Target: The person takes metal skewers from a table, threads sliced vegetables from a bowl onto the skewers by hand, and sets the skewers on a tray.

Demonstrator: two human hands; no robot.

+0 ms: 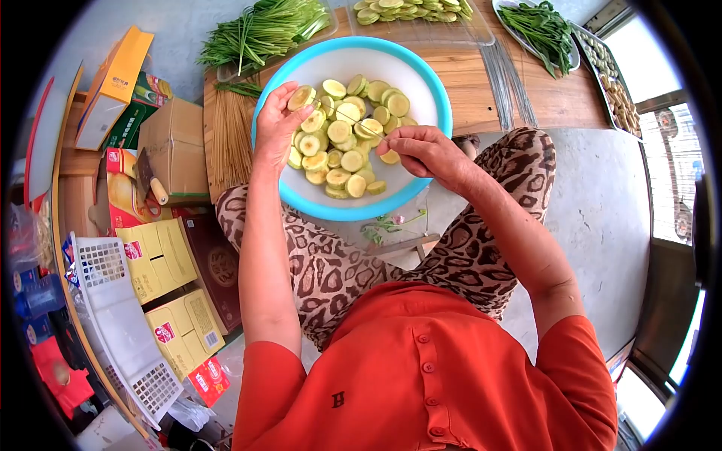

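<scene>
A white bowl with a blue rim (441,90) sits before me, filled with round slices of zucchini (351,161). Over its left side my left hand (277,124) pinches one zucchini slice (301,98) between thumb and fingers. My right hand (426,152) is closed above the bowl's right side, gripping the end of a thin skewer (382,137). The skewer points up and left, and a slice or two (369,128) appear to be on it, though overlap with the pile makes this hard to tell.
Wooden sticks (229,135) lie left of the bowl, metal skewers (508,83) right of it. Behind are green stalks (263,34), a clear tray of slices (421,11), a plate of leafy greens (541,34) and a filled tray (613,83). Boxes (177,143) stand left.
</scene>
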